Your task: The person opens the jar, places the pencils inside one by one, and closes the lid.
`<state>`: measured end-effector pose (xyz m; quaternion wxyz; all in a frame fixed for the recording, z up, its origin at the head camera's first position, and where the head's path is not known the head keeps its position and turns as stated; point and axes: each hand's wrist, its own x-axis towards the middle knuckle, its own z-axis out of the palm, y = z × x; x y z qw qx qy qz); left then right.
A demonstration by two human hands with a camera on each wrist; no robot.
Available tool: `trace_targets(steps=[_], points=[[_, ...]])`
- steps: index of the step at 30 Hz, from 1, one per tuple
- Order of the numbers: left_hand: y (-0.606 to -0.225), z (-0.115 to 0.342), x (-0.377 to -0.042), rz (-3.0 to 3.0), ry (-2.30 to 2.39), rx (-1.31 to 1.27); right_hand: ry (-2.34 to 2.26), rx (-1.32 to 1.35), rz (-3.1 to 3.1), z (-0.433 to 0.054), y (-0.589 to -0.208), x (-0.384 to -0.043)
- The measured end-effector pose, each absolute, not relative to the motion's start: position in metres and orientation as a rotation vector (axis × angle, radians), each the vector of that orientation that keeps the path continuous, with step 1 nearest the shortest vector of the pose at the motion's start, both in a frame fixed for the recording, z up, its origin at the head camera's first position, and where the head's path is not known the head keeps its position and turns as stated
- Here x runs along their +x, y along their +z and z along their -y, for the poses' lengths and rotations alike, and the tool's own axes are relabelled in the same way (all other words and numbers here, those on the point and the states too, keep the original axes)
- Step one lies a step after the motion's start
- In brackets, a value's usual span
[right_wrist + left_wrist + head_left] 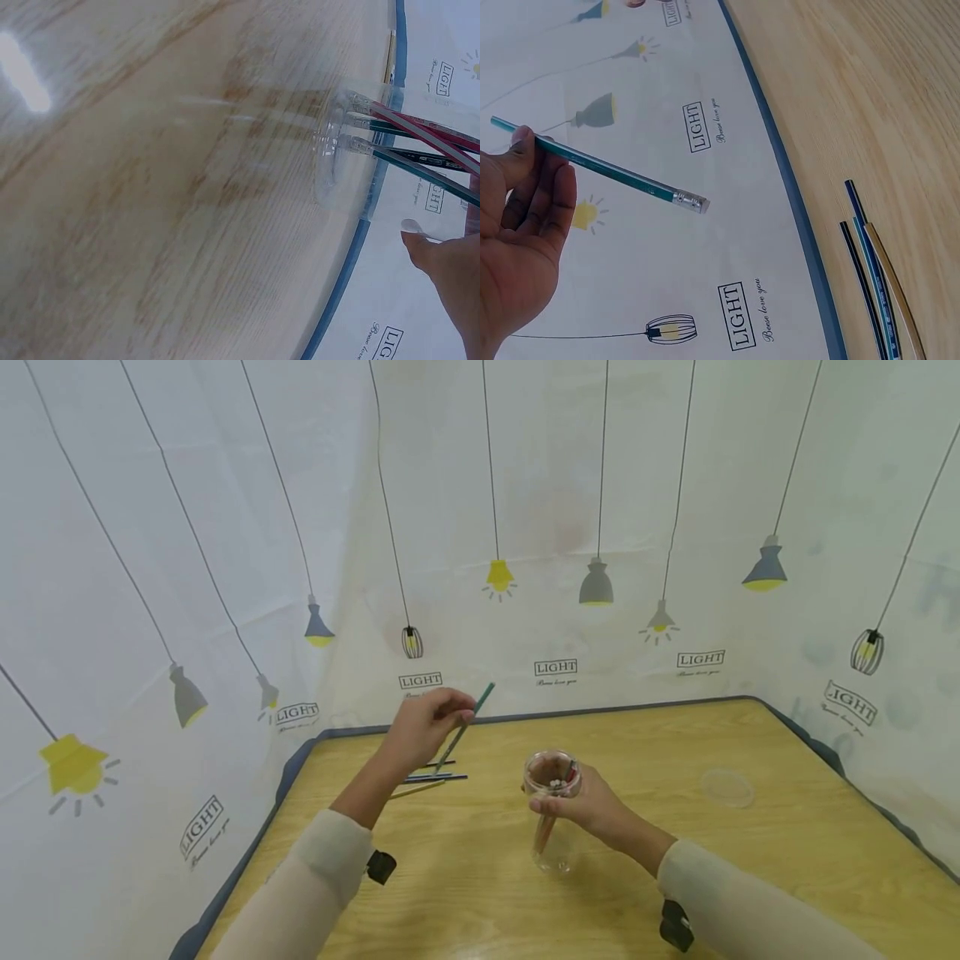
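My left hand pinches a green pencil near one end, between thumb and fingers. The pencil slants in the air, and its white eraser points away from the hand in the left wrist view. With my right hand I grip a clear jar around its upper part. Inside it lean several red, green and dark pencils, their metal-banded ends at the jar's bottom. Whether the jar touches the table cannot be told. Several loose pencils lie on the table below my left hand.
A clear round lid lies on the wooden table, to the right of the jar. White cloth walls printed with lamps stand around the table's back and sides. Black wrist devices hang under both sleeves.
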<state>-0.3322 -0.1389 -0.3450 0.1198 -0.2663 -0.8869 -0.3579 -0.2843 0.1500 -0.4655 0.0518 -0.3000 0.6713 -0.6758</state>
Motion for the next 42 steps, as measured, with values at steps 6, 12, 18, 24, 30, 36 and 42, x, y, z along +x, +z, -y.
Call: trace_targets(steps=[6, 12, 18, 24, 30, 36, 42], points=[[-0.332, 0.135, -0.326, 2.591, -1.204, -0.749, -2.047, -0.907, -2.074, -0.150, -0.467, -0.285], [-0.319, 0.127, -0.319, 2.540, -1.364, -0.775, -2.039, -0.878, -2.101, -0.151, -0.465, -0.285], [-0.307, 0.117, -0.311, 2.441, -1.526, -0.822, -2.020, -0.857, -2.117, -0.151, -0.465, -0.285], [-0.296, 0.105, -0.302, 2.326, -1.640, -0.887, -2.011, -0.826, -2.109, -0.151, -0.464, -0.285], [-0.289, 0.094, -0.298, 2.233, -1.783, -0.925, -2.005, -0.830, -2.123, -0.152, -0.464, -0.286], [-0.287, 0.085, -0.296, 2.174, -1.880, -0.969, -2.011, -0.838, -2.101, -0.152, -0.463, -0.286], [-0.288, 0.077, -0.295, 2.141, -1.910, -1.019, -2.010, -0.852, -2.082, -0.153, -0.466, -0.287]])
